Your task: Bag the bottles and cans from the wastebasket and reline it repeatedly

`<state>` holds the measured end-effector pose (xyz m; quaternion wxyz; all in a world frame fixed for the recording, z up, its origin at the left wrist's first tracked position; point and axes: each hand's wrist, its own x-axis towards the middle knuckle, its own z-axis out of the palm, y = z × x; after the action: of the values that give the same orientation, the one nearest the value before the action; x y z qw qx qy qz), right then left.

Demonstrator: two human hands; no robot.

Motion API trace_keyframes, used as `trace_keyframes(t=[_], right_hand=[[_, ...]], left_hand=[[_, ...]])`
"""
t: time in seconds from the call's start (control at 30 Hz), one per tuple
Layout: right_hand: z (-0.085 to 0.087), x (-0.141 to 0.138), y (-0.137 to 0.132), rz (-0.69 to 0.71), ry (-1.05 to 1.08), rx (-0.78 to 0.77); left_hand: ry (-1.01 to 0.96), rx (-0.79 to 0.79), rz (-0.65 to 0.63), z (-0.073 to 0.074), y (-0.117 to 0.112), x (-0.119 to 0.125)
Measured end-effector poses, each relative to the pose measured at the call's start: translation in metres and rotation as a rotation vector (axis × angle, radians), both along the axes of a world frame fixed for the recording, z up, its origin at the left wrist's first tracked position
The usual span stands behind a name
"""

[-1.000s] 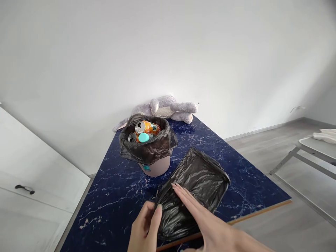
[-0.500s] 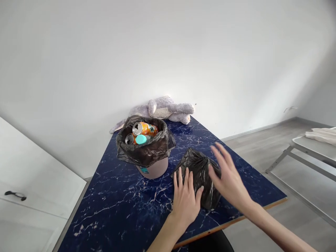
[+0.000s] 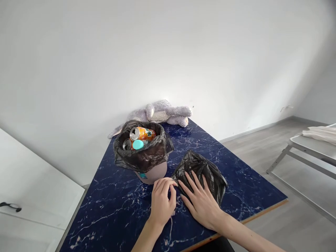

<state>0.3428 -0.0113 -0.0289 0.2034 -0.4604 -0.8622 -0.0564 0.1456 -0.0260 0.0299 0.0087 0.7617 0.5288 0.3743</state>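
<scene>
A folded black plastic bag lies on the dark blue marbled table. My right hand rests flat on the bag's near left part, fingers spread. My left hand is on the table just left of the bag, its fingers curled at the bag's left edge; I cannot make out if they pinch it. Behind my left hand stands a small pink bin lined with a black bag, holding an orange drink can, a second can and a teal cap.
A grey plush toy lies at the table's far end against the white wall. A white cabinet with a dark handle stands at left. A white metal-framed table is at right on the grey floor.
The bag went from spread out near me to a smaller folded bundle farther up the table. My right hand came down flat on it; my left hand slid off to its left edge.
</scene>
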Motion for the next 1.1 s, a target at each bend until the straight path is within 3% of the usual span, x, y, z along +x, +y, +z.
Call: trace_keyframes(t=[0.17, 0.57, 0.97, 1.1], right_hand=[[-0.009, -0.006, 0.016, -0.097, -0.023, -0.016], [-0.007, -0.004, 0.093, -0.254, -0.022, -0.094], [-0.011, -0.02, 0.211, -0.391, 0.057, -0.217], [-0.009, -0.026, 0.237, -0.416, 0.138, -0.237]], left_hand=[[-0.025, -0.016, 0.014, 0.001, 0.006, 0.004], [-0.045, -0.114, 0.008, -0.003, 0.009, 0.001], [-0.055, -0.293, -0.021, -0.002, 0.011, 0.006], [-0.058, -0.342, -0.016, -0.001, 0.01, 0.005]])
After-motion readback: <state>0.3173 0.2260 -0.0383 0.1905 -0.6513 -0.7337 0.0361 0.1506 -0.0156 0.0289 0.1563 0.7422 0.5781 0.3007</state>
